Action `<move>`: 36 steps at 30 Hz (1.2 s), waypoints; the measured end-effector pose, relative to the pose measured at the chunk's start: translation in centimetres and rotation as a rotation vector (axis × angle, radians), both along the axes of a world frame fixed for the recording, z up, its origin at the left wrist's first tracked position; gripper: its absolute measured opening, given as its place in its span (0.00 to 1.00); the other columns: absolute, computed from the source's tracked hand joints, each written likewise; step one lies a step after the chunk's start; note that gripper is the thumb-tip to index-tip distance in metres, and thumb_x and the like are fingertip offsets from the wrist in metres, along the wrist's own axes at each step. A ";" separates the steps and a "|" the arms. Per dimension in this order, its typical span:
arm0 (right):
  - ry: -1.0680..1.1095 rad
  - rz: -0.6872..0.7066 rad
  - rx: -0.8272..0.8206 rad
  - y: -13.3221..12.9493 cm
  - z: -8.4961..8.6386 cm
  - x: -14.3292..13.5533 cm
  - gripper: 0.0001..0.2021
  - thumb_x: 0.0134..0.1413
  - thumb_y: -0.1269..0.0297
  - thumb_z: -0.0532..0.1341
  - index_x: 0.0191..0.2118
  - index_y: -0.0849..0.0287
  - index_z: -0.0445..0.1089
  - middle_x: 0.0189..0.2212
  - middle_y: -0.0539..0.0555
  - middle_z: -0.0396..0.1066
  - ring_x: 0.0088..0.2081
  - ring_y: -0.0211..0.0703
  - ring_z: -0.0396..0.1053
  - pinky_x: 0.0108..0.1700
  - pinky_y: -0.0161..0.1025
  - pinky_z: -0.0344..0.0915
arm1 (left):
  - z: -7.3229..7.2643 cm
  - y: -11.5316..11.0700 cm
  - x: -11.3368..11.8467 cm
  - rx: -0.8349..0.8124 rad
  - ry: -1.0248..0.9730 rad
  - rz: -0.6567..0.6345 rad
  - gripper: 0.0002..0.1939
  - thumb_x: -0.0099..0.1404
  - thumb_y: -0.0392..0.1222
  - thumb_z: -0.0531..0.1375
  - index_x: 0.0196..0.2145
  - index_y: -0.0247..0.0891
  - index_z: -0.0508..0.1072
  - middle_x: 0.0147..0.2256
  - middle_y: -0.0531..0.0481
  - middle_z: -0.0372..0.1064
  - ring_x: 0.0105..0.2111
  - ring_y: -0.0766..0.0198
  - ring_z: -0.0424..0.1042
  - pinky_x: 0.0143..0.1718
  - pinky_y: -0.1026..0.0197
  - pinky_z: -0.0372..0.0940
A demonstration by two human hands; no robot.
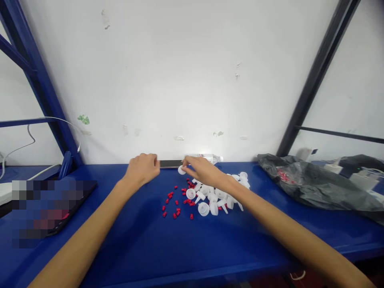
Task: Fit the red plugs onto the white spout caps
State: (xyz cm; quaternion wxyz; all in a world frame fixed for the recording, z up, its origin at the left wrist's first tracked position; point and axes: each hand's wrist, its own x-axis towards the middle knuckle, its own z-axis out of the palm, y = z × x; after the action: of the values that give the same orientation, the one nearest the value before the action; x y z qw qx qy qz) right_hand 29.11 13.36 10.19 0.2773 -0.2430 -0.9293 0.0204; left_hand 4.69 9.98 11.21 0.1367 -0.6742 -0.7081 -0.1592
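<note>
My left hand [143,168] is raised over the blue table, its fingers curled together; whatever they may hold is hidden. Between the thumb and fingers of my right hand [200,167] is a white round cap [181,170]. Below and right of that hand lies a heap of white caps [203,209], several with pointed spouts. Small red pieces [175,216] are scattered on the table beside the heap, on its left, and some lie among the caps. My right forearm hides part of the heap.
A clear plastic bottle [213,159] lies along the white wall, near a dark flat object [171,163]. A black plastic bag [318,190] covers the right side of the blue table [138,248]. At left sits a dark device [75,204], partly pixelated, with white cables behind.
</note>
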 end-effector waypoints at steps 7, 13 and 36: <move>0.209 -0.039 -0.145 -2.7 -0.3 1.6 0.03 0.66 0.65 0.54 0.41 0.56 0.64 0.40 0.54 0.75 0.38 0.43 0.71 0.38 0.39 0.62 | -2.9 0.4 2.8 -0.287 -0.245 -0.487 0.13 0.62 0.49 0.58 0.37 0.40 0.77 0.30 0.49 0.77 0.28 0.60 0.73 0.32 0.61 0.60; 0.228 -0.113 -0.146 -2.5 -1.3 1.2 0.12 0.68 0.58 0.54 0.35 0.57 0.69 0.34 0.53 0.74 0.37 0.43 0.69 0.40 0.40 0.61 | -4.5 1.3 1.8 -0.410 -0.345 -0.538 0.17 0.59 0.55 0.61 0.36 0.39 0.77 0.29 0.50 0.76 0.29 0.59 0.72 0.31 0.61 0.59; 0.381 -0.040 -0.247 -2.8 -2.6 0.4 0.09 0.61 0.62 0.63 0.46 0.55 0.67 0.45 0.52 0.73 0.36 0.38 0.73 0.41 0.39 0.66 | -3.1 -0.3 3.1 -0.312 -1.174 -0.532 0.24 0.62 0.57 0.62 0.49 0.36 0.75 0.48 0.40 0.75 0.35 0.61 0.76 0.24 0.65 0.59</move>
State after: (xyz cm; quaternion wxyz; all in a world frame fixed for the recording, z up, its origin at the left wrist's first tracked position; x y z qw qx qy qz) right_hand 29.55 10.51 7.57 0.4162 -0.2854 -0.8456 0.1738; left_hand 7.75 9.73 8.09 -0.4150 -0.6394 -0.4890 -0.4241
